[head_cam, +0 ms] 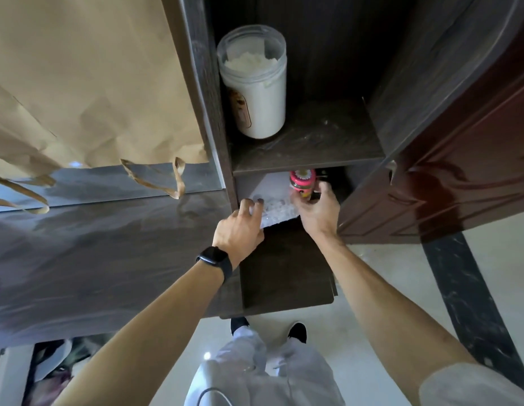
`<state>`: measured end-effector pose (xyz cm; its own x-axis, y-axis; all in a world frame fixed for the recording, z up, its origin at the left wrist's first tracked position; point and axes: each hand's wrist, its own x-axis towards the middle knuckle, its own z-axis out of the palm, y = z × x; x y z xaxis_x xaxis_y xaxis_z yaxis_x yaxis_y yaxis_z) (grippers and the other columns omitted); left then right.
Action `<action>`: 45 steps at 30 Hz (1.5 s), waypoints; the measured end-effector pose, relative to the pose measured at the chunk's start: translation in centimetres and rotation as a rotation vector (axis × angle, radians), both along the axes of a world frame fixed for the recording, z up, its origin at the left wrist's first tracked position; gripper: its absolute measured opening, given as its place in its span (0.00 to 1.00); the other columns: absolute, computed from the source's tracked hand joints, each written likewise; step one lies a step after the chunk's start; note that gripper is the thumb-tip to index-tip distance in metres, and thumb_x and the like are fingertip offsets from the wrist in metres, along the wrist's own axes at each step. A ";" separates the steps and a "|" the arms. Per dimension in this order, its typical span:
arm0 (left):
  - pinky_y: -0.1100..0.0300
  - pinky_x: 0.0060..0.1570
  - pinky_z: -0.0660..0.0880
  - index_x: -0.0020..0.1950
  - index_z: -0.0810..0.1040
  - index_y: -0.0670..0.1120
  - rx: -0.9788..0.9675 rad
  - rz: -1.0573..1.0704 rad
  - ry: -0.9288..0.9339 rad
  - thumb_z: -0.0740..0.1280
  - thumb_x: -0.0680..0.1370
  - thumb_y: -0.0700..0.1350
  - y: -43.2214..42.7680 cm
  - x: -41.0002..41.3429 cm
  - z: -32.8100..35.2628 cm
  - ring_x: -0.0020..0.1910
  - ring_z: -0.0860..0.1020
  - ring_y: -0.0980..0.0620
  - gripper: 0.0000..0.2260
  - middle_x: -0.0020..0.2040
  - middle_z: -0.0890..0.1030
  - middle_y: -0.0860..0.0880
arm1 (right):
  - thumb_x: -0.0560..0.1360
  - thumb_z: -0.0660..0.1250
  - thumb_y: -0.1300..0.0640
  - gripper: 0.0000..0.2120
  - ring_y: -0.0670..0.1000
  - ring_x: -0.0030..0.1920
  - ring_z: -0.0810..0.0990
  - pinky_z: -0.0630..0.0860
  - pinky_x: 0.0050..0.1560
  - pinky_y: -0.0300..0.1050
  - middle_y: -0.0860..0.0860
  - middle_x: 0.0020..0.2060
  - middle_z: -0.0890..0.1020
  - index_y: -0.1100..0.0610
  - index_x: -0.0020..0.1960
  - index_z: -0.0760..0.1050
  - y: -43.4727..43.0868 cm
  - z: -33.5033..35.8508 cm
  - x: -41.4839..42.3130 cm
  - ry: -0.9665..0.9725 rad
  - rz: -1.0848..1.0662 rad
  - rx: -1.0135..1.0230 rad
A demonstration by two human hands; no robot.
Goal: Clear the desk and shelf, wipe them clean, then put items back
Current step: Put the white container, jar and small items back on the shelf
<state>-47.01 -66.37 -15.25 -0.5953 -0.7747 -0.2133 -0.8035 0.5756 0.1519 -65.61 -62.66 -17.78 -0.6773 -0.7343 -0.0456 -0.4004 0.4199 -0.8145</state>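
Note:
A dark wooden shelf unit (307,159) stands beside a glossy dark desk (93,244). On its upper board stands a clear plastic jar (254,83) of white powder. In the lower compartment my right hand (316,212) grips a small pink container (302,181) with a flower-patterned top. My left hand (243,227), a black watch on its wrist, rests its fingers on a white packet (272,200) lying in the same compartment. The rear of the lower compartment is dark and hidden.
A large brown paper bag (79,83) with handles lies on the desk at the left. A reddish-brown door (460,171) stands to the right of the shelf. Pale floor tiles and my feet show below. Clutter sits under the desk at the bottom left.

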 end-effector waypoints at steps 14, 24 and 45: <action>0.49 0.46 0.77 0.71 0.67 0.45 0.437 0.088 -0.269 0.67 0.77 0.51 11.4 0.3 -10.0 0.53 0.81 0.41 0.25 0.63 0.68 0.46 | 0.67 0.77 0.42 0.22 0.44 0.44 0.82 0.73 0.40 0.31 0.46 0.47 0.82 0.49 0.54 0.73 18.9 -10.7 1.0 -0.341 0.081 0.343; 0.50 0.47 0.78 0.70 0.69 0.45 0.443 0.150 -0.281 0.69 0.77 0.46 9.5 -3.9 -19.0 0.54 0.81 0.41 0.23 0.67 0.68 0.45 | 0.67 0.75 0.39 0.34 0.53 0.54 0.81 0.79 0.53 0.46 0.53 0.56 0.81 0.54 0.66 0.68 17.9 -20.6 -2.1 -0.162 0.149 0.553; 0.50 0.56 0.78 0.80 0.56 0.56 0.318 0.063 -0.071 0.65 0.79 0.50 2.4 -6.2 -27.4 0.64 0.74 0.43 0.32 0.76 0.57 0.53 | 0.68 0.77 0.45 0.39 0.50 0.64 0.75 0.72 0.62 0.41 0.50 0.65 0.76 0.48 0.74 0.64 15.1 -25.9 0.7 -0.048 0.392 0.391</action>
<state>-53.24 -63.99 -42.62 -0.5230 -0.6976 -0.4897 -0.8512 0.4567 0.2585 -64.94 -47.53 -43.64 -0.3471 -0.8530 -0.3897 -0.5536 0.5218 -0.6491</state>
